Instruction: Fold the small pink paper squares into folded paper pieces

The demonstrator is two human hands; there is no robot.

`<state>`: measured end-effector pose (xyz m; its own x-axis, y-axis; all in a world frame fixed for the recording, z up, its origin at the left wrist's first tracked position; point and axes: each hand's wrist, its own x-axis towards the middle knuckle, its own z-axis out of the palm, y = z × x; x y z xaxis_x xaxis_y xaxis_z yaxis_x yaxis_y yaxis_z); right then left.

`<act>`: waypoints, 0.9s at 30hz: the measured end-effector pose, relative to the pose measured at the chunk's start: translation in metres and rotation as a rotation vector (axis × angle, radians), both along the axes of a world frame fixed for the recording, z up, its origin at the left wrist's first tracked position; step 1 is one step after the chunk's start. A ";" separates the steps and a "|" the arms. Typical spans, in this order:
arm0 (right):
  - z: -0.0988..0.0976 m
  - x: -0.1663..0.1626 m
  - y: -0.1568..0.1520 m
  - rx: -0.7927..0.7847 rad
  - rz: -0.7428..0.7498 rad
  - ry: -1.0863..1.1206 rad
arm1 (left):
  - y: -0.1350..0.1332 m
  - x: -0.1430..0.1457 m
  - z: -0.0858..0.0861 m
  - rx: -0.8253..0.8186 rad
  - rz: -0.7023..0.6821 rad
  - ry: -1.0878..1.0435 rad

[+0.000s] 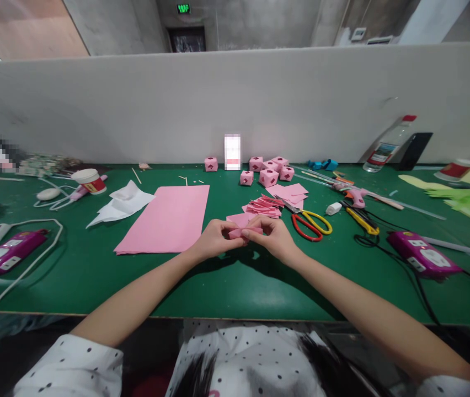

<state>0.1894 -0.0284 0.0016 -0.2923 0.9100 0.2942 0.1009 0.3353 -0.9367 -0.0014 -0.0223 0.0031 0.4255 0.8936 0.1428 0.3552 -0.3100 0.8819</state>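
Between my two hands, just above the green table, is a small pink paper piece (237,232) that looks folded. My left hand (217,238) pinches its left end, and my right hand (271,237) pinches the right end, with the thumbs close together. Right behind my fingers lies another pink paper piece (240,219). A pile of folded pink paper strips (263,205) is beyond my right hand, with flat pink paper squares (292,191) behind it. Scissors (311,225) with red and yellow handles lie to the right of my right hand.
Pink paper sheets (169,220) lie left of my hands, beside crumpled white paper (125,199). Several pink paper cubes (268,177) stand at the back near a phone (232,151). Rightward are a glue gun (354,197), a cutter (361,219), a purple box (423,255) with cables and a bottle (389,146).
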 end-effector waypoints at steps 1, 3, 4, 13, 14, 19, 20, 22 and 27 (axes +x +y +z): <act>0.000 0.000 0.000 -0.006 0.000 0.001 | 0.000 0.000 0.000 0.001 0.001 0.002; -0.001 0.000 0.000 -0.013 -0.005 0.005 | -0.001 0.001 -0.001 0.011 0.003 0.002; -0.001 0.000 0.001 -0.015 -0.007 0.010 | -0.001 0.001 -0.001 0.019 0.004 0.000; -0.003 -0.001 0.002 -0.146 0.037 0.066 | 0.000 -0.001 0.000 0.028 -0.012 0.012; -0.004 -0.001 0.003 -0.164 0.050 0.077 | 0.000 -0.001 0.000 0.019 -0.009 0.006; -0.004 0.000 0.005 -0.241 0.102 0.079 | 0.004 -0.002 0.001 -0.066 0.027 -0.124; -0.003 0.000 0.005 -0.247 0.102 0.056 | 0.005 -0.002 0.000 -0.091 0.033 -0.157; -0.001 0.000 0.005 -0.258 0.095 0.026 | 0.007 -0.003 0.000 -0.133 0.038 -0.202; 0.001 0.001 0.004 -0.255 0.136 0.049 | 0.004 -0.003 0.003 -0.223 -0.002 -0.218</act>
